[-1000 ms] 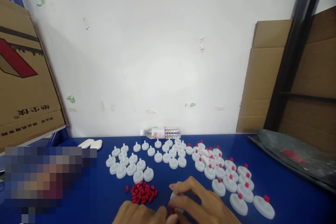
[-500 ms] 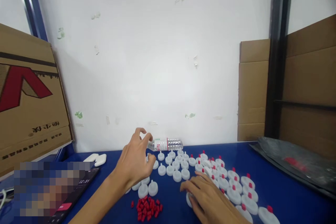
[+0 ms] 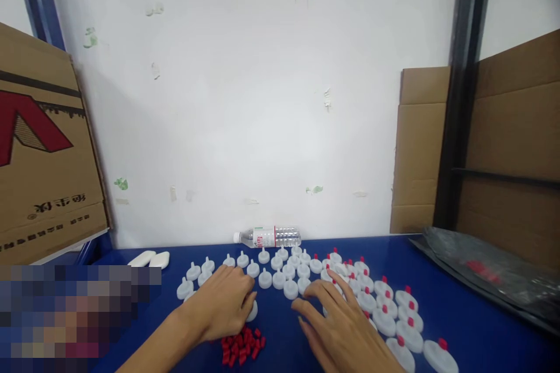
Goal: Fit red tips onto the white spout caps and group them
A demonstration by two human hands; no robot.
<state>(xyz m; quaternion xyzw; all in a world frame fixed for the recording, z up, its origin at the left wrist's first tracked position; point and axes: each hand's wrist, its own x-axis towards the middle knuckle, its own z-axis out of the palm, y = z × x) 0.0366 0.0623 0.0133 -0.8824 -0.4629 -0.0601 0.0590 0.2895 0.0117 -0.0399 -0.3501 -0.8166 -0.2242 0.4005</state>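
On the blue table (image 3: pixel 446 309) lie several plain white caps (image 3: pixel 280 271) at the centre and several white caps with red tips (image 3: pixel 385 309) to the right. A small pile of red plugs (image 3: pixel 240 347) sits near the front. My left hand (image 3: pixel 221 306) rests knuckles up over the plain caps just above the red pile, fingers curled down on a white cap (image 3: pixel 251 312). My right hand (image 3: pixel 339 323) lies flat with fingers spread, beside the red-tipped caps, holding nothing I can see.
A clear water bottle (image 3: pixel 268 237) lies against the white wall. Two white oblong pieces (image 3: pixel 149 259) lie at the back left. Cardboard boxes (image 3: pixel 41 151) stand left and right (image 3: pixel 420 151). A dark plastic bag (image 3: pixel 490 274) covers the right table edge.
My left hand came down from the bottle's neck onto the plain caps near the red pile. My right hand opened and spread flat. The view shifted slightly.
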